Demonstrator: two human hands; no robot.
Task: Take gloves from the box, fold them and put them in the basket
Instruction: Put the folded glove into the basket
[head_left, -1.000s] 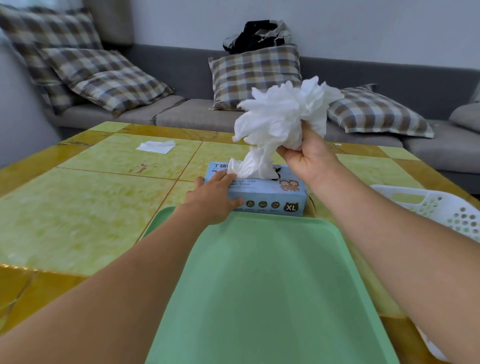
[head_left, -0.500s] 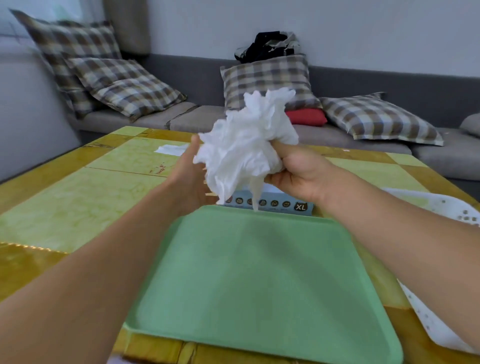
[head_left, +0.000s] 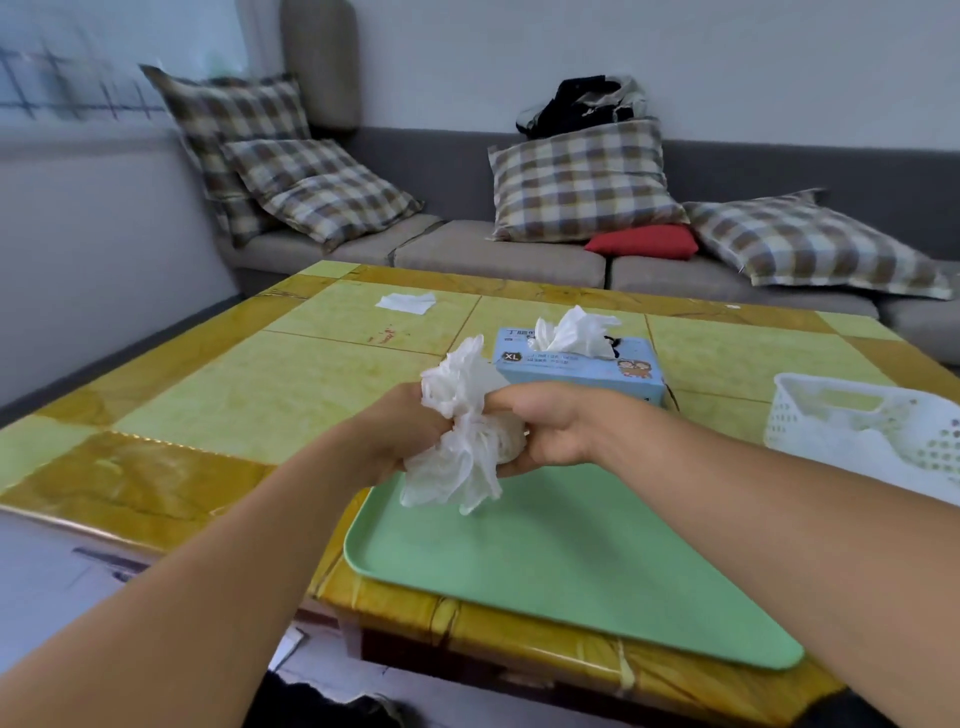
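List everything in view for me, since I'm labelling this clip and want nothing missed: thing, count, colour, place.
bunch of gloves: one, white, crumpled, held in both hands above the tray's far edge
glove box: one, light blue, mid-table, white gloves poking from its top
tray: one, green, near table edge
basket: one, white, perforated, right on the table
table: one, yellow-green tiled
white sheet: one, flat at the table's far left
plaid cushions: at least four, brown and cream, on the sofa
red cushion: one, on the sofa
sofa: one, grey, behind the table
dark bundle: one, black, atop the sofa back
left hand: grips the bunch
right hand: grips the bunch
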